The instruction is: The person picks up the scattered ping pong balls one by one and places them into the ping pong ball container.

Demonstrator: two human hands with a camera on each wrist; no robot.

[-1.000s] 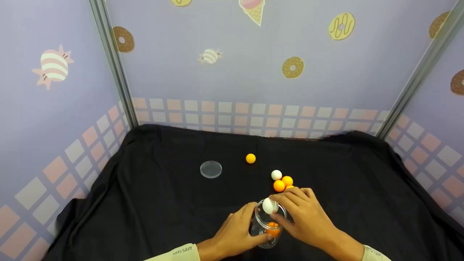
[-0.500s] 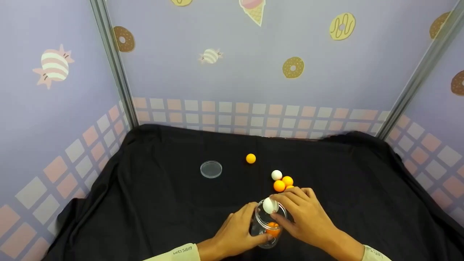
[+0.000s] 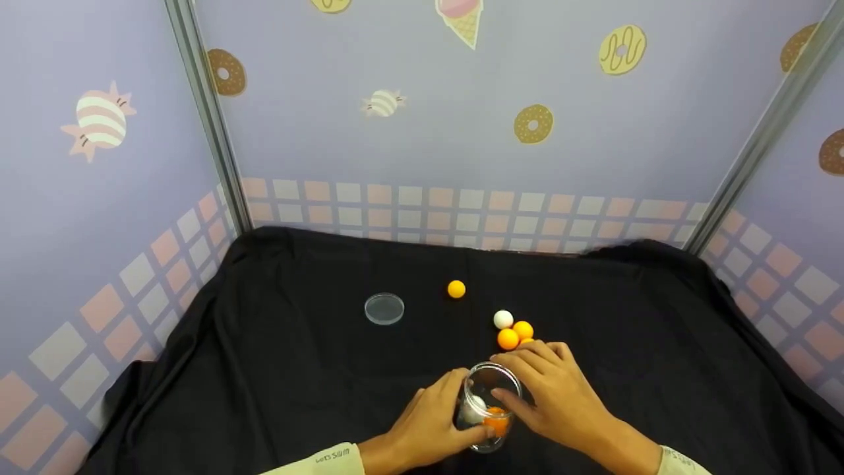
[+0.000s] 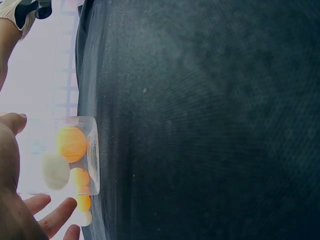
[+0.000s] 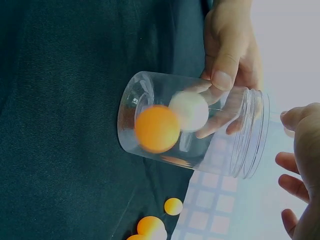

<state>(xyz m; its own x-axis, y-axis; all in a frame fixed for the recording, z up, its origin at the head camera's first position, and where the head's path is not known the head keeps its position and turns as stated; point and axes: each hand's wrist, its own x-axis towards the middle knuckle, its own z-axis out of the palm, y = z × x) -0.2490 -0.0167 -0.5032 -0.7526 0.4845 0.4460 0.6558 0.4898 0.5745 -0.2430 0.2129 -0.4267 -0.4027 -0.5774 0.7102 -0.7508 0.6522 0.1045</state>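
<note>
My left hand [image 3: 428,419] grips a clear plastic jar [image 5: 212,162] around its side, with the mouth uncovered and facing up. Inside the jar are an orange ping-pong ball [image 5: 157,129] near the bottom and a white ping-pong ball [image 5: 189,111], slightly blurred, just above and beside it. Over the jar's mouth my right hand [image 3: 560,399] hovers, its thumb and fingers spread apart with nothing between them. Just beyond the right fingers sits a group of balls: a white ball [image 3: 503,319] and several orange balls [image 3: 508,339], one partly hidden by the hand.
A single orange ball [image 3: 456,289] lies farther back on the black cloth [image 3: 316,369]. To its left is a round clear lid [image 3: 384,309]. Patterned lilac panels [image 3: 448,145] stand behind and at both sides.
The white ball, pinched in my right fingers at the jar's mouth before, has been let go and dropped into the jar beside the orange one. Both hands have hardly moved.
</note>
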